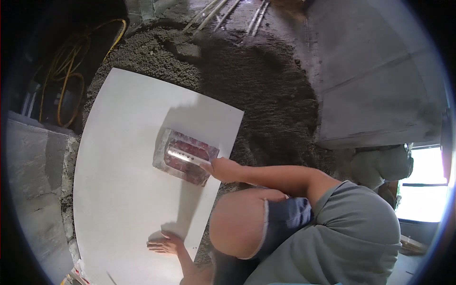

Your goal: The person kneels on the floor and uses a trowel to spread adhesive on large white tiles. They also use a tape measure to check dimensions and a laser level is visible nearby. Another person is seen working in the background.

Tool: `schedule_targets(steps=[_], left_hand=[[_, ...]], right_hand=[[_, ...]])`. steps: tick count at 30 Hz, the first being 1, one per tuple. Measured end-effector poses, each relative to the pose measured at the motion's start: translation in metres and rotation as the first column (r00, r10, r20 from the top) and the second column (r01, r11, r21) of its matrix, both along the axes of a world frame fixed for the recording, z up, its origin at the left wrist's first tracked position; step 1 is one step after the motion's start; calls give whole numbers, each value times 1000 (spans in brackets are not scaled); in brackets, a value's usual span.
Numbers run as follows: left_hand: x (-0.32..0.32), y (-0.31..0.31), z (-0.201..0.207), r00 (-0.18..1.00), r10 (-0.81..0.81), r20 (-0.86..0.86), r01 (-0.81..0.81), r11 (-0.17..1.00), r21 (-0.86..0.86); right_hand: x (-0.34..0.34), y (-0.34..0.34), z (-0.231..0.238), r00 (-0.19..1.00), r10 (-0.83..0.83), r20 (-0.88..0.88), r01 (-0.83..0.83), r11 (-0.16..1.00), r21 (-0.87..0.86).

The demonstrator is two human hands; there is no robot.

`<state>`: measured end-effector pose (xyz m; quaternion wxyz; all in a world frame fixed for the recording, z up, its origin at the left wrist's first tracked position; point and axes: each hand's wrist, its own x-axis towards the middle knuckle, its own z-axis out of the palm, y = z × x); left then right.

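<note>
A large white tile (118,190) lies flat over rough, dark mortar (256,95). Resting on its right part is a rectangular block-like tool (202,176) with a worn grey edge, a dark red top and a shiny metal bar handle. Its exact kind I cannot make out. My right hand (224,169) closes on the handle's right end, with the forearm reaching in from the right. Nearer the tile's lower edge, my left hand (167,243) lies flat on the white surface, fingers spread and holding nothing.
A yellow hose or cable (64,80) lies coiled at the far left. Several pale pipes (211,16) run along the floor at the back. A grey wall panel (375,71) stands at right, a rough block wall (35,175) at left. My bent knee (237,223) is beside the tile.
</note>
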<state>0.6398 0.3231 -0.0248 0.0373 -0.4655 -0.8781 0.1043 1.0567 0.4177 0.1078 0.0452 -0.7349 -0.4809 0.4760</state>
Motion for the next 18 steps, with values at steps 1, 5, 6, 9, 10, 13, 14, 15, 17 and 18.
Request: schedule_targets(steps=[1,5,6,9,10,13,14,15,17,18], left_hand=[[5,19,0,997,-68,22,66,994,84],[35,71,13,902,-409,140,371,898,236],[39,74,18,900,-406,161,359,898,255],[43,81,26,903,-359,236,315,927,204],[45,80,30,931,-266,251,259,964,63],[34,86,27,888,-373,268,309,917,252],[32,86,26,891,-371,260,309,918,250],[30,87,24,896,-355,267,299,926,229],[29,85,23,914,-293,282,266,955,128],[28,85,24,899,-340,274,296,936,192]], right_hand=[[0,6,5,1000,20,6,-20,1000,-18],[5,66,61,991,-23,-135,10,995,-97],[9,87,81,985,38,-170,-47,998,-50],[4,156,129,979,97,-180,-39,954,298],[1,179,139,978,84,-191,0,917,399],[-31,225,123,982,-10,-188,128,768,627],[-42,217,108,983,-67,-173,154,818,555],[-50,210,91,977,-79,-197,183,787,590],[-63,179,59,998,-54,-15,55,892,448],[-65,167,50,997,-71,-43,83,892,445]])
